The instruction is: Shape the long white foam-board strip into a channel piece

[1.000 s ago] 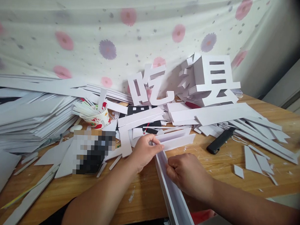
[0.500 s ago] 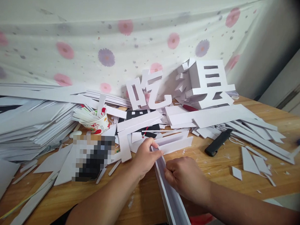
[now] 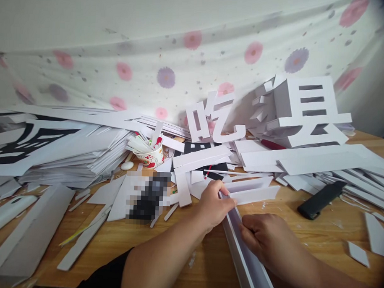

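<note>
A long white foam-board channel (image 3: 243, 251) runs from the table's middle toward the bottom edge, its hollow side facing up. My left hand (image 3: 215, 203) pinches its far corner between thumb and fingers. Farther down, my right hand (image 3: 269, 235) is closed at the channel's right wall, fingers curled at the rim; its fingertips are partly hidden. Just beyond my left hand, more upright white foam-board strips (image 3: 256, 194) join or touch the channel's far end; I cannot tell which. A black utility knife (image 3: 321, 199) lies to the right of my right hand.
White foam-board letters (image 3: 313, 110) stand at the back right. Stacked sheets (image 3: 84, 150) fill the left, beside a paper cup (image 3: 152, 157) of strips. A blurred-out dark object (image 3: 149, 197) lies left of my hands. Offcuts (image 3: 358, 254) and loose strips (image 3: 84, 237) litter the wooden table (image 3: 188, 261).
The view has swung left, so everything appears shifted to the right. Both hands keep about the same hold on the channel.
</note>
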Demonstrator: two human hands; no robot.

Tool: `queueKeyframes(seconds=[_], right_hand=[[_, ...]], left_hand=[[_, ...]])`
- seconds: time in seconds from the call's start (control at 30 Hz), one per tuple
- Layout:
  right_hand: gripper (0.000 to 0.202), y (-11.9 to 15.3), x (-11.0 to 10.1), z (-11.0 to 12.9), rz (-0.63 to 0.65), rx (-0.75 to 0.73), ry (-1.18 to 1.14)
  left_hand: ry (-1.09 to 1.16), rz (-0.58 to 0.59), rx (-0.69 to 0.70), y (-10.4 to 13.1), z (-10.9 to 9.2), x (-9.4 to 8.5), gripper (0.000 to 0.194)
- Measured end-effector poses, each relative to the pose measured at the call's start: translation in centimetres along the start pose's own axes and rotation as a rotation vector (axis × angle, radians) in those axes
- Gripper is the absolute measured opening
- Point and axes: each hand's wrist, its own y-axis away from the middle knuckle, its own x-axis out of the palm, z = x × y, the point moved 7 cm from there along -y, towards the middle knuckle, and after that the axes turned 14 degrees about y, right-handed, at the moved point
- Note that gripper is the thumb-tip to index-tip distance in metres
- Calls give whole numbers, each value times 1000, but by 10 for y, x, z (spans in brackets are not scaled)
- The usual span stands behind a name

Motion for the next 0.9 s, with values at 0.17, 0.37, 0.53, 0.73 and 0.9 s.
queueKeyframes(seconds=[0.17, 0.37, 0.53, 0.73, 0.9], right_hand=[[46, 0, 3, -1, 8, 0, 27], [45, 0, 0, 1, -3, 6, 10], [43, 4, -7, -1, -8, -1, -55], [28, 23, -41, 6, -215, -203, -113], [39, 20, -50, 6, -242, -274, 92]], left_hand=[[4, -1, -10, 0, 0, 0, 19], [10, 3, 8, -1, 1, 0, 19], [12, 19, 33, -3, 1, 0, 18], [21, 40, 74, -7, 0, 0, 18], [39, 67, 65, -7, 1, 1, 22]])
